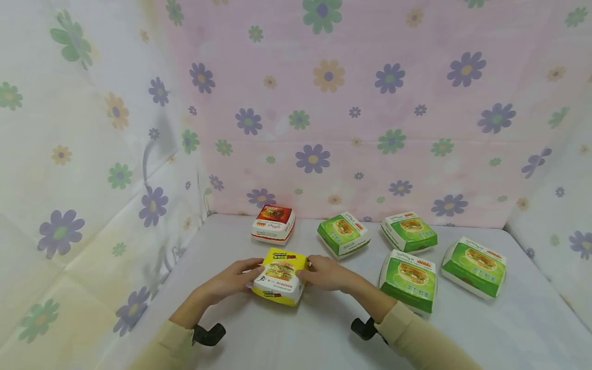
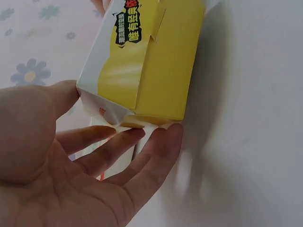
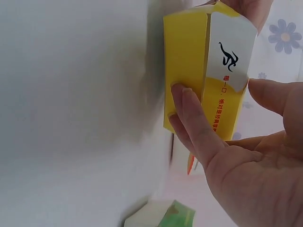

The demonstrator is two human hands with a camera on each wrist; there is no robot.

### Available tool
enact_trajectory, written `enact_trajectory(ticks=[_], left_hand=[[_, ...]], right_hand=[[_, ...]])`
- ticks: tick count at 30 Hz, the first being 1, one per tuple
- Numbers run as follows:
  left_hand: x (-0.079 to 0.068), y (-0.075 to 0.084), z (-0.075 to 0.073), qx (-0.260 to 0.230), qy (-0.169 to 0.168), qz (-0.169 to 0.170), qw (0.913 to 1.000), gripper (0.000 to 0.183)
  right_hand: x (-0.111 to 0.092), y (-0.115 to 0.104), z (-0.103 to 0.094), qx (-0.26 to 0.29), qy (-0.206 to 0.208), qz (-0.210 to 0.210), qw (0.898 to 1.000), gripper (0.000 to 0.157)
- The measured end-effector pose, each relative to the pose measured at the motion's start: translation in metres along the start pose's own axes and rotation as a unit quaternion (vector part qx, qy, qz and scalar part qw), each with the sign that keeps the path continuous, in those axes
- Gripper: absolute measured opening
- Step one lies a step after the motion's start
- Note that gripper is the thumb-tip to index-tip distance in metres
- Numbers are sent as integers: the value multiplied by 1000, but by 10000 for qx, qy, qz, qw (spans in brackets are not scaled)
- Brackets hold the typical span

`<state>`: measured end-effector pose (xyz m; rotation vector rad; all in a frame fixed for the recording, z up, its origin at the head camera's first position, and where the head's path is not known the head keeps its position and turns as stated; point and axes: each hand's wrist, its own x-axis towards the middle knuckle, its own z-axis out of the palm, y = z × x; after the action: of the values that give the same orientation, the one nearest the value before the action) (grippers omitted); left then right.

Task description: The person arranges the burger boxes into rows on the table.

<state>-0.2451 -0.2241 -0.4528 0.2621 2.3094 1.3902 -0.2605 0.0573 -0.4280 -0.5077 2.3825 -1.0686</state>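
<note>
A yellow and white burger box (image 1: 279, 277) with a burger picture on its lid stands between both hands on the table. My left hand (image 1: 231, 280) grips its left side. In the left wrist view, the thumb is at the lid's edge and the fingers (image 2: 161, 146) lie along the lower side. From the opposite side my right hand (image 1: 328, 272) holds the box, its thumb near the top edge. Two fingertips (image 3: 182, 97) press on the yellow side wall in the right wrist view. The lid looks closed.
Behind the held box is a red and white burger box (image 1: 274, 225). Several green and white burger boxes stand to the right, including one (image 1: 409, 280) near my right forearm and another (image 1: 343, 234) farther back. Flower-patterned cloth (image 1: 324, 123) walls the back and sides of the white table (image 1: 296, 339).
</note>
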Motion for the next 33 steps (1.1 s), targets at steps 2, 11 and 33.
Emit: enact_trajectory(ticks=[2,11,33], left_hand=[[-2,-3,-6,-1,45,-34,10000,67],[-11,-17,-27,-59,83,-113,9999,67],[-26,-43,-51,-389,155,-448,9981,68]], right_hand=[[4,-4,3,40,-32,-36,10000,46],[20,-15,18,180,-59,-199,9996,46],[30,-29,43,5,-115,-346,9993,46]])
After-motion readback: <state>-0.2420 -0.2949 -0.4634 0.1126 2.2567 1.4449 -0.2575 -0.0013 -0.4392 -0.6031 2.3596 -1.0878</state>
